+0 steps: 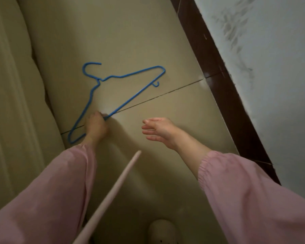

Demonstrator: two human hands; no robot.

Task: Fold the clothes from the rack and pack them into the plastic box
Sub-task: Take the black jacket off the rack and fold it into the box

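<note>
Beneath the left hand (95, 125), head view: one blue wire hanger (99, 80) lay flat on the tiled floor (148, 41), bare. Fingers curled round its lower bar, presumably to clear it away. The right hand (158, 131), just beside, was spread and held nothing. No clothes or plastic box showed.

On my feed I see a glossy beige tiled floor (130, 32) crossed by one dark grout line (165, 95). A dark brown skirting (218, 71) runs along the right, under a white wall (280, 85) (smudged grey in patches). Cream upholstered furniture (11, 85) fills the left edge; the light is dim.
</note>
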